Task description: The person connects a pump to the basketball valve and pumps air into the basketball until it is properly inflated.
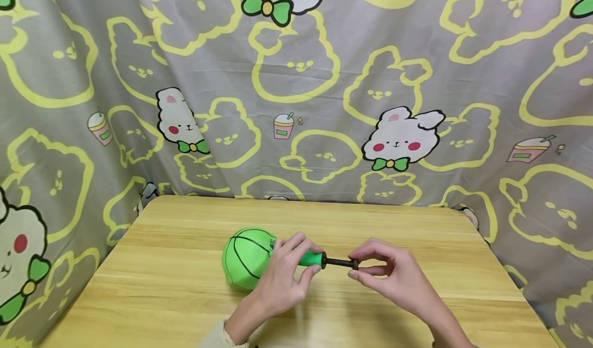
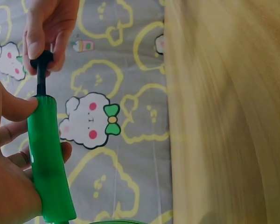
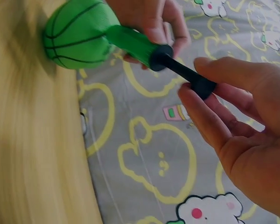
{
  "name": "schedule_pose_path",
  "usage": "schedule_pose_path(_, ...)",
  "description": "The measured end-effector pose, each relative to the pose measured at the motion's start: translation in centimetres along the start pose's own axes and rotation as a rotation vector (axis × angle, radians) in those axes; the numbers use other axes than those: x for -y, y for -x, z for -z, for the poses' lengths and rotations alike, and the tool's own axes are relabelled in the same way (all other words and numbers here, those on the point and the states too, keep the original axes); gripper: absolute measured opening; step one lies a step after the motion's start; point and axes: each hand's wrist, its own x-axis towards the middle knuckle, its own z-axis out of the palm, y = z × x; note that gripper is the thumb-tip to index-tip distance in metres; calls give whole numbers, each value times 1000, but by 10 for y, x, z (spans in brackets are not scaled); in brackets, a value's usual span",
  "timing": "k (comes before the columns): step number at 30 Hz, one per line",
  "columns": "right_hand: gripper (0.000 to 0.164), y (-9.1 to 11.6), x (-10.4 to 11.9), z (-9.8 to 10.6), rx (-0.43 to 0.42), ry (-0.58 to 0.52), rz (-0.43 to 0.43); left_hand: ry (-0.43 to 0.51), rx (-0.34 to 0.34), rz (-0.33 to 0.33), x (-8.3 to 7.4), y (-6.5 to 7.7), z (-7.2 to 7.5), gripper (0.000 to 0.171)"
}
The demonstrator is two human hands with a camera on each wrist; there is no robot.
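Note:
A green ball with black basketball lines sits on the table, its surface somewhat dented. My left hand grips the green barrel of a small hand pump, with fingers and thumb around it. The pump's far end meets the ball in the right wrist view; the joint itself is not clear. A black rod stands partly out of the barrel toward the right. At its end, my right hand pinches the black handle between thumb and fingers.
The wooden table has its back edge close to a grey curtain printed with yellow outlines and white rabbits. The curtain also runs along the left and right sides.

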Motion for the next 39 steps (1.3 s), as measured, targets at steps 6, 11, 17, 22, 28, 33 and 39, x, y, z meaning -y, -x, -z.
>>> schedule_pose_path(6, 27, 5, 6, 19, 16, 10, -44, 6, -13, 6, 1, -2, -2, 23)
schedule_pose_path(11, 29, 8, 9, 32, 19, 32, -35, 17, -21, 19, 3, -1, -2, 23)
schedule_pose_path(17, 31, 10, 13, 43, 14, 65, -18, 36, -24, 42, 6, 0, -2, 23)
schedule_pose_path(22, 30, 10, 15, 45, 22, 78, -18, 47, -19, 49, 7, 0, -2, 24)
schedule_pose_path(28, 30, 10, 13, 45, 21, 86, -17, 32, -10, 56, 8, 1, -3, 24)
schedule_pose_path(33, 29, 9, 7, 42, 20, 74, -31, 12, -16, 70, 9, 1, -2, 25)
schedule_pose_path(39, 30, 7, 2, 37, -6, 72, -27, -2, -27, 64, 8, 1, -2, 26)
